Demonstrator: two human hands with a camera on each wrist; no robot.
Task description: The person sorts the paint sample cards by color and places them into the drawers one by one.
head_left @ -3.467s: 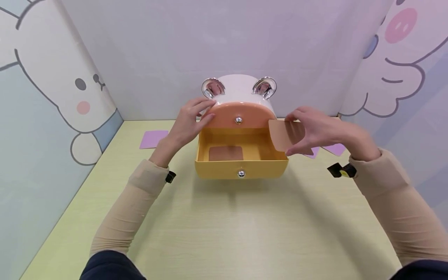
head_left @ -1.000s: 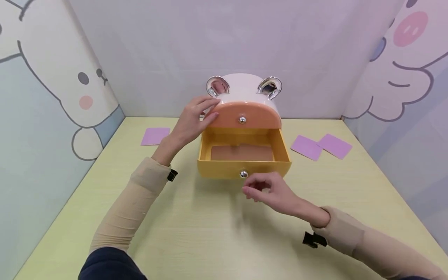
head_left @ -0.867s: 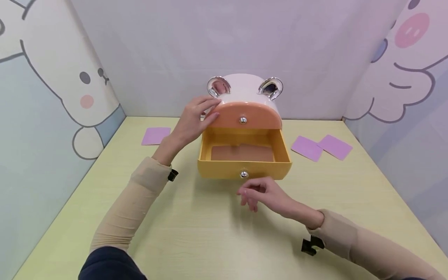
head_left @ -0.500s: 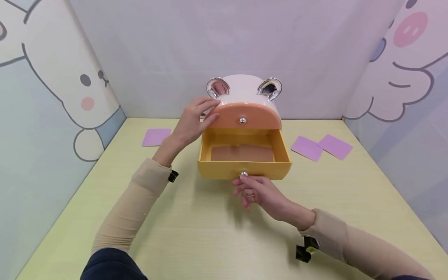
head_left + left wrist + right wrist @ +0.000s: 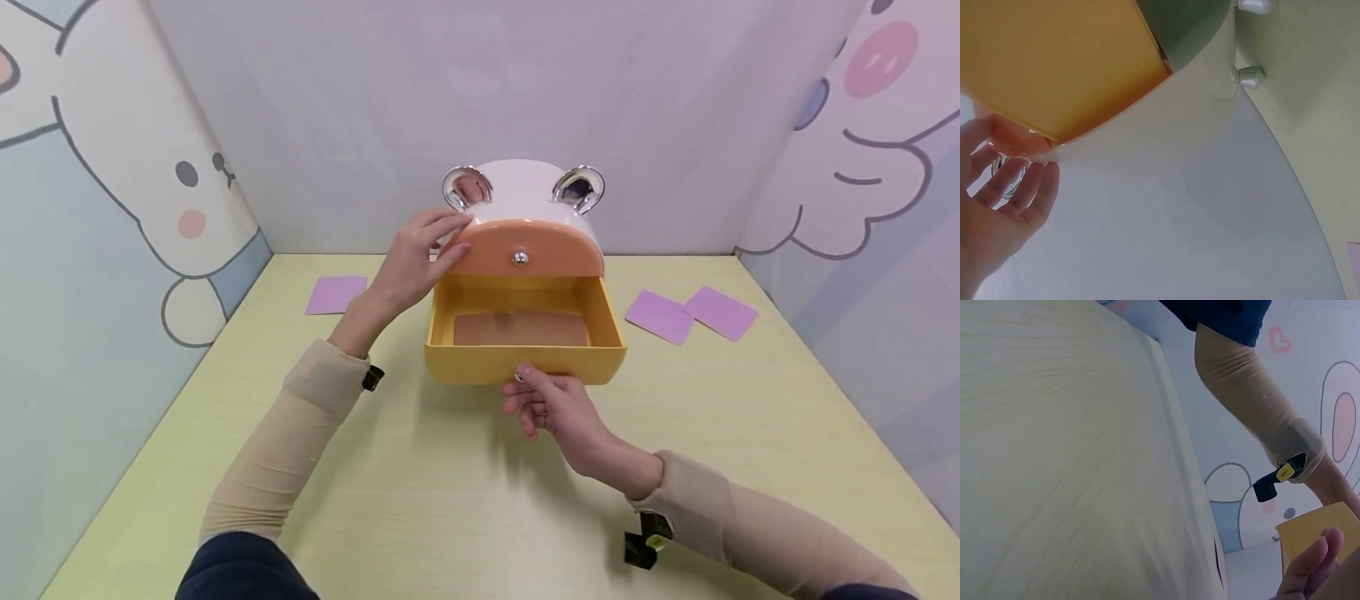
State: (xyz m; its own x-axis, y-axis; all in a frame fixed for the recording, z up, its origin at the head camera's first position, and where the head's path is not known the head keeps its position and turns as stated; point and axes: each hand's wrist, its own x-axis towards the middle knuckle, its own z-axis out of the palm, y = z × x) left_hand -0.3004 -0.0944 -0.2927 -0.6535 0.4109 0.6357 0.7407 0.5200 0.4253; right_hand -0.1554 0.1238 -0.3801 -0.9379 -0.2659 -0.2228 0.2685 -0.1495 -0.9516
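Note:
A white box [image 5: 517,187] with silver ears has an orange upper drawer [image 5: 487,250], closed, and a yellow lower drawer [image 5: 472,363] pulled out. Two brown cards [image 5: 483,330] lie side by side inside the yellow one. My left hand [image 5: 410,262] rests with relaxed fingers on the box's upper left side and the orange front; the left wrist view shows this hand [image 5: 1004,206] from below. With thumb and finger my right hand [image 5: 562,417] pinches the yellow drawer's silver knob [image 5: 519,377]. In the right wrist view only part of this hand [image 5: 1313,565] shows, by the yellow drawer [image 5: 1319,528].
One purple card [image 5: 335,295] lies on the table left of the box. Two more purple cards [image 5: 658,317] lie to the right, their corners touching or overlapping. Printed cloth walls [image 5: 360,125] stand behind and at both sides.
A brown card has gone from my right hand into the yellow drawer, beside the other one. This hand has moved down and left to the knob and taken hold. My left hand has stayed at the box.

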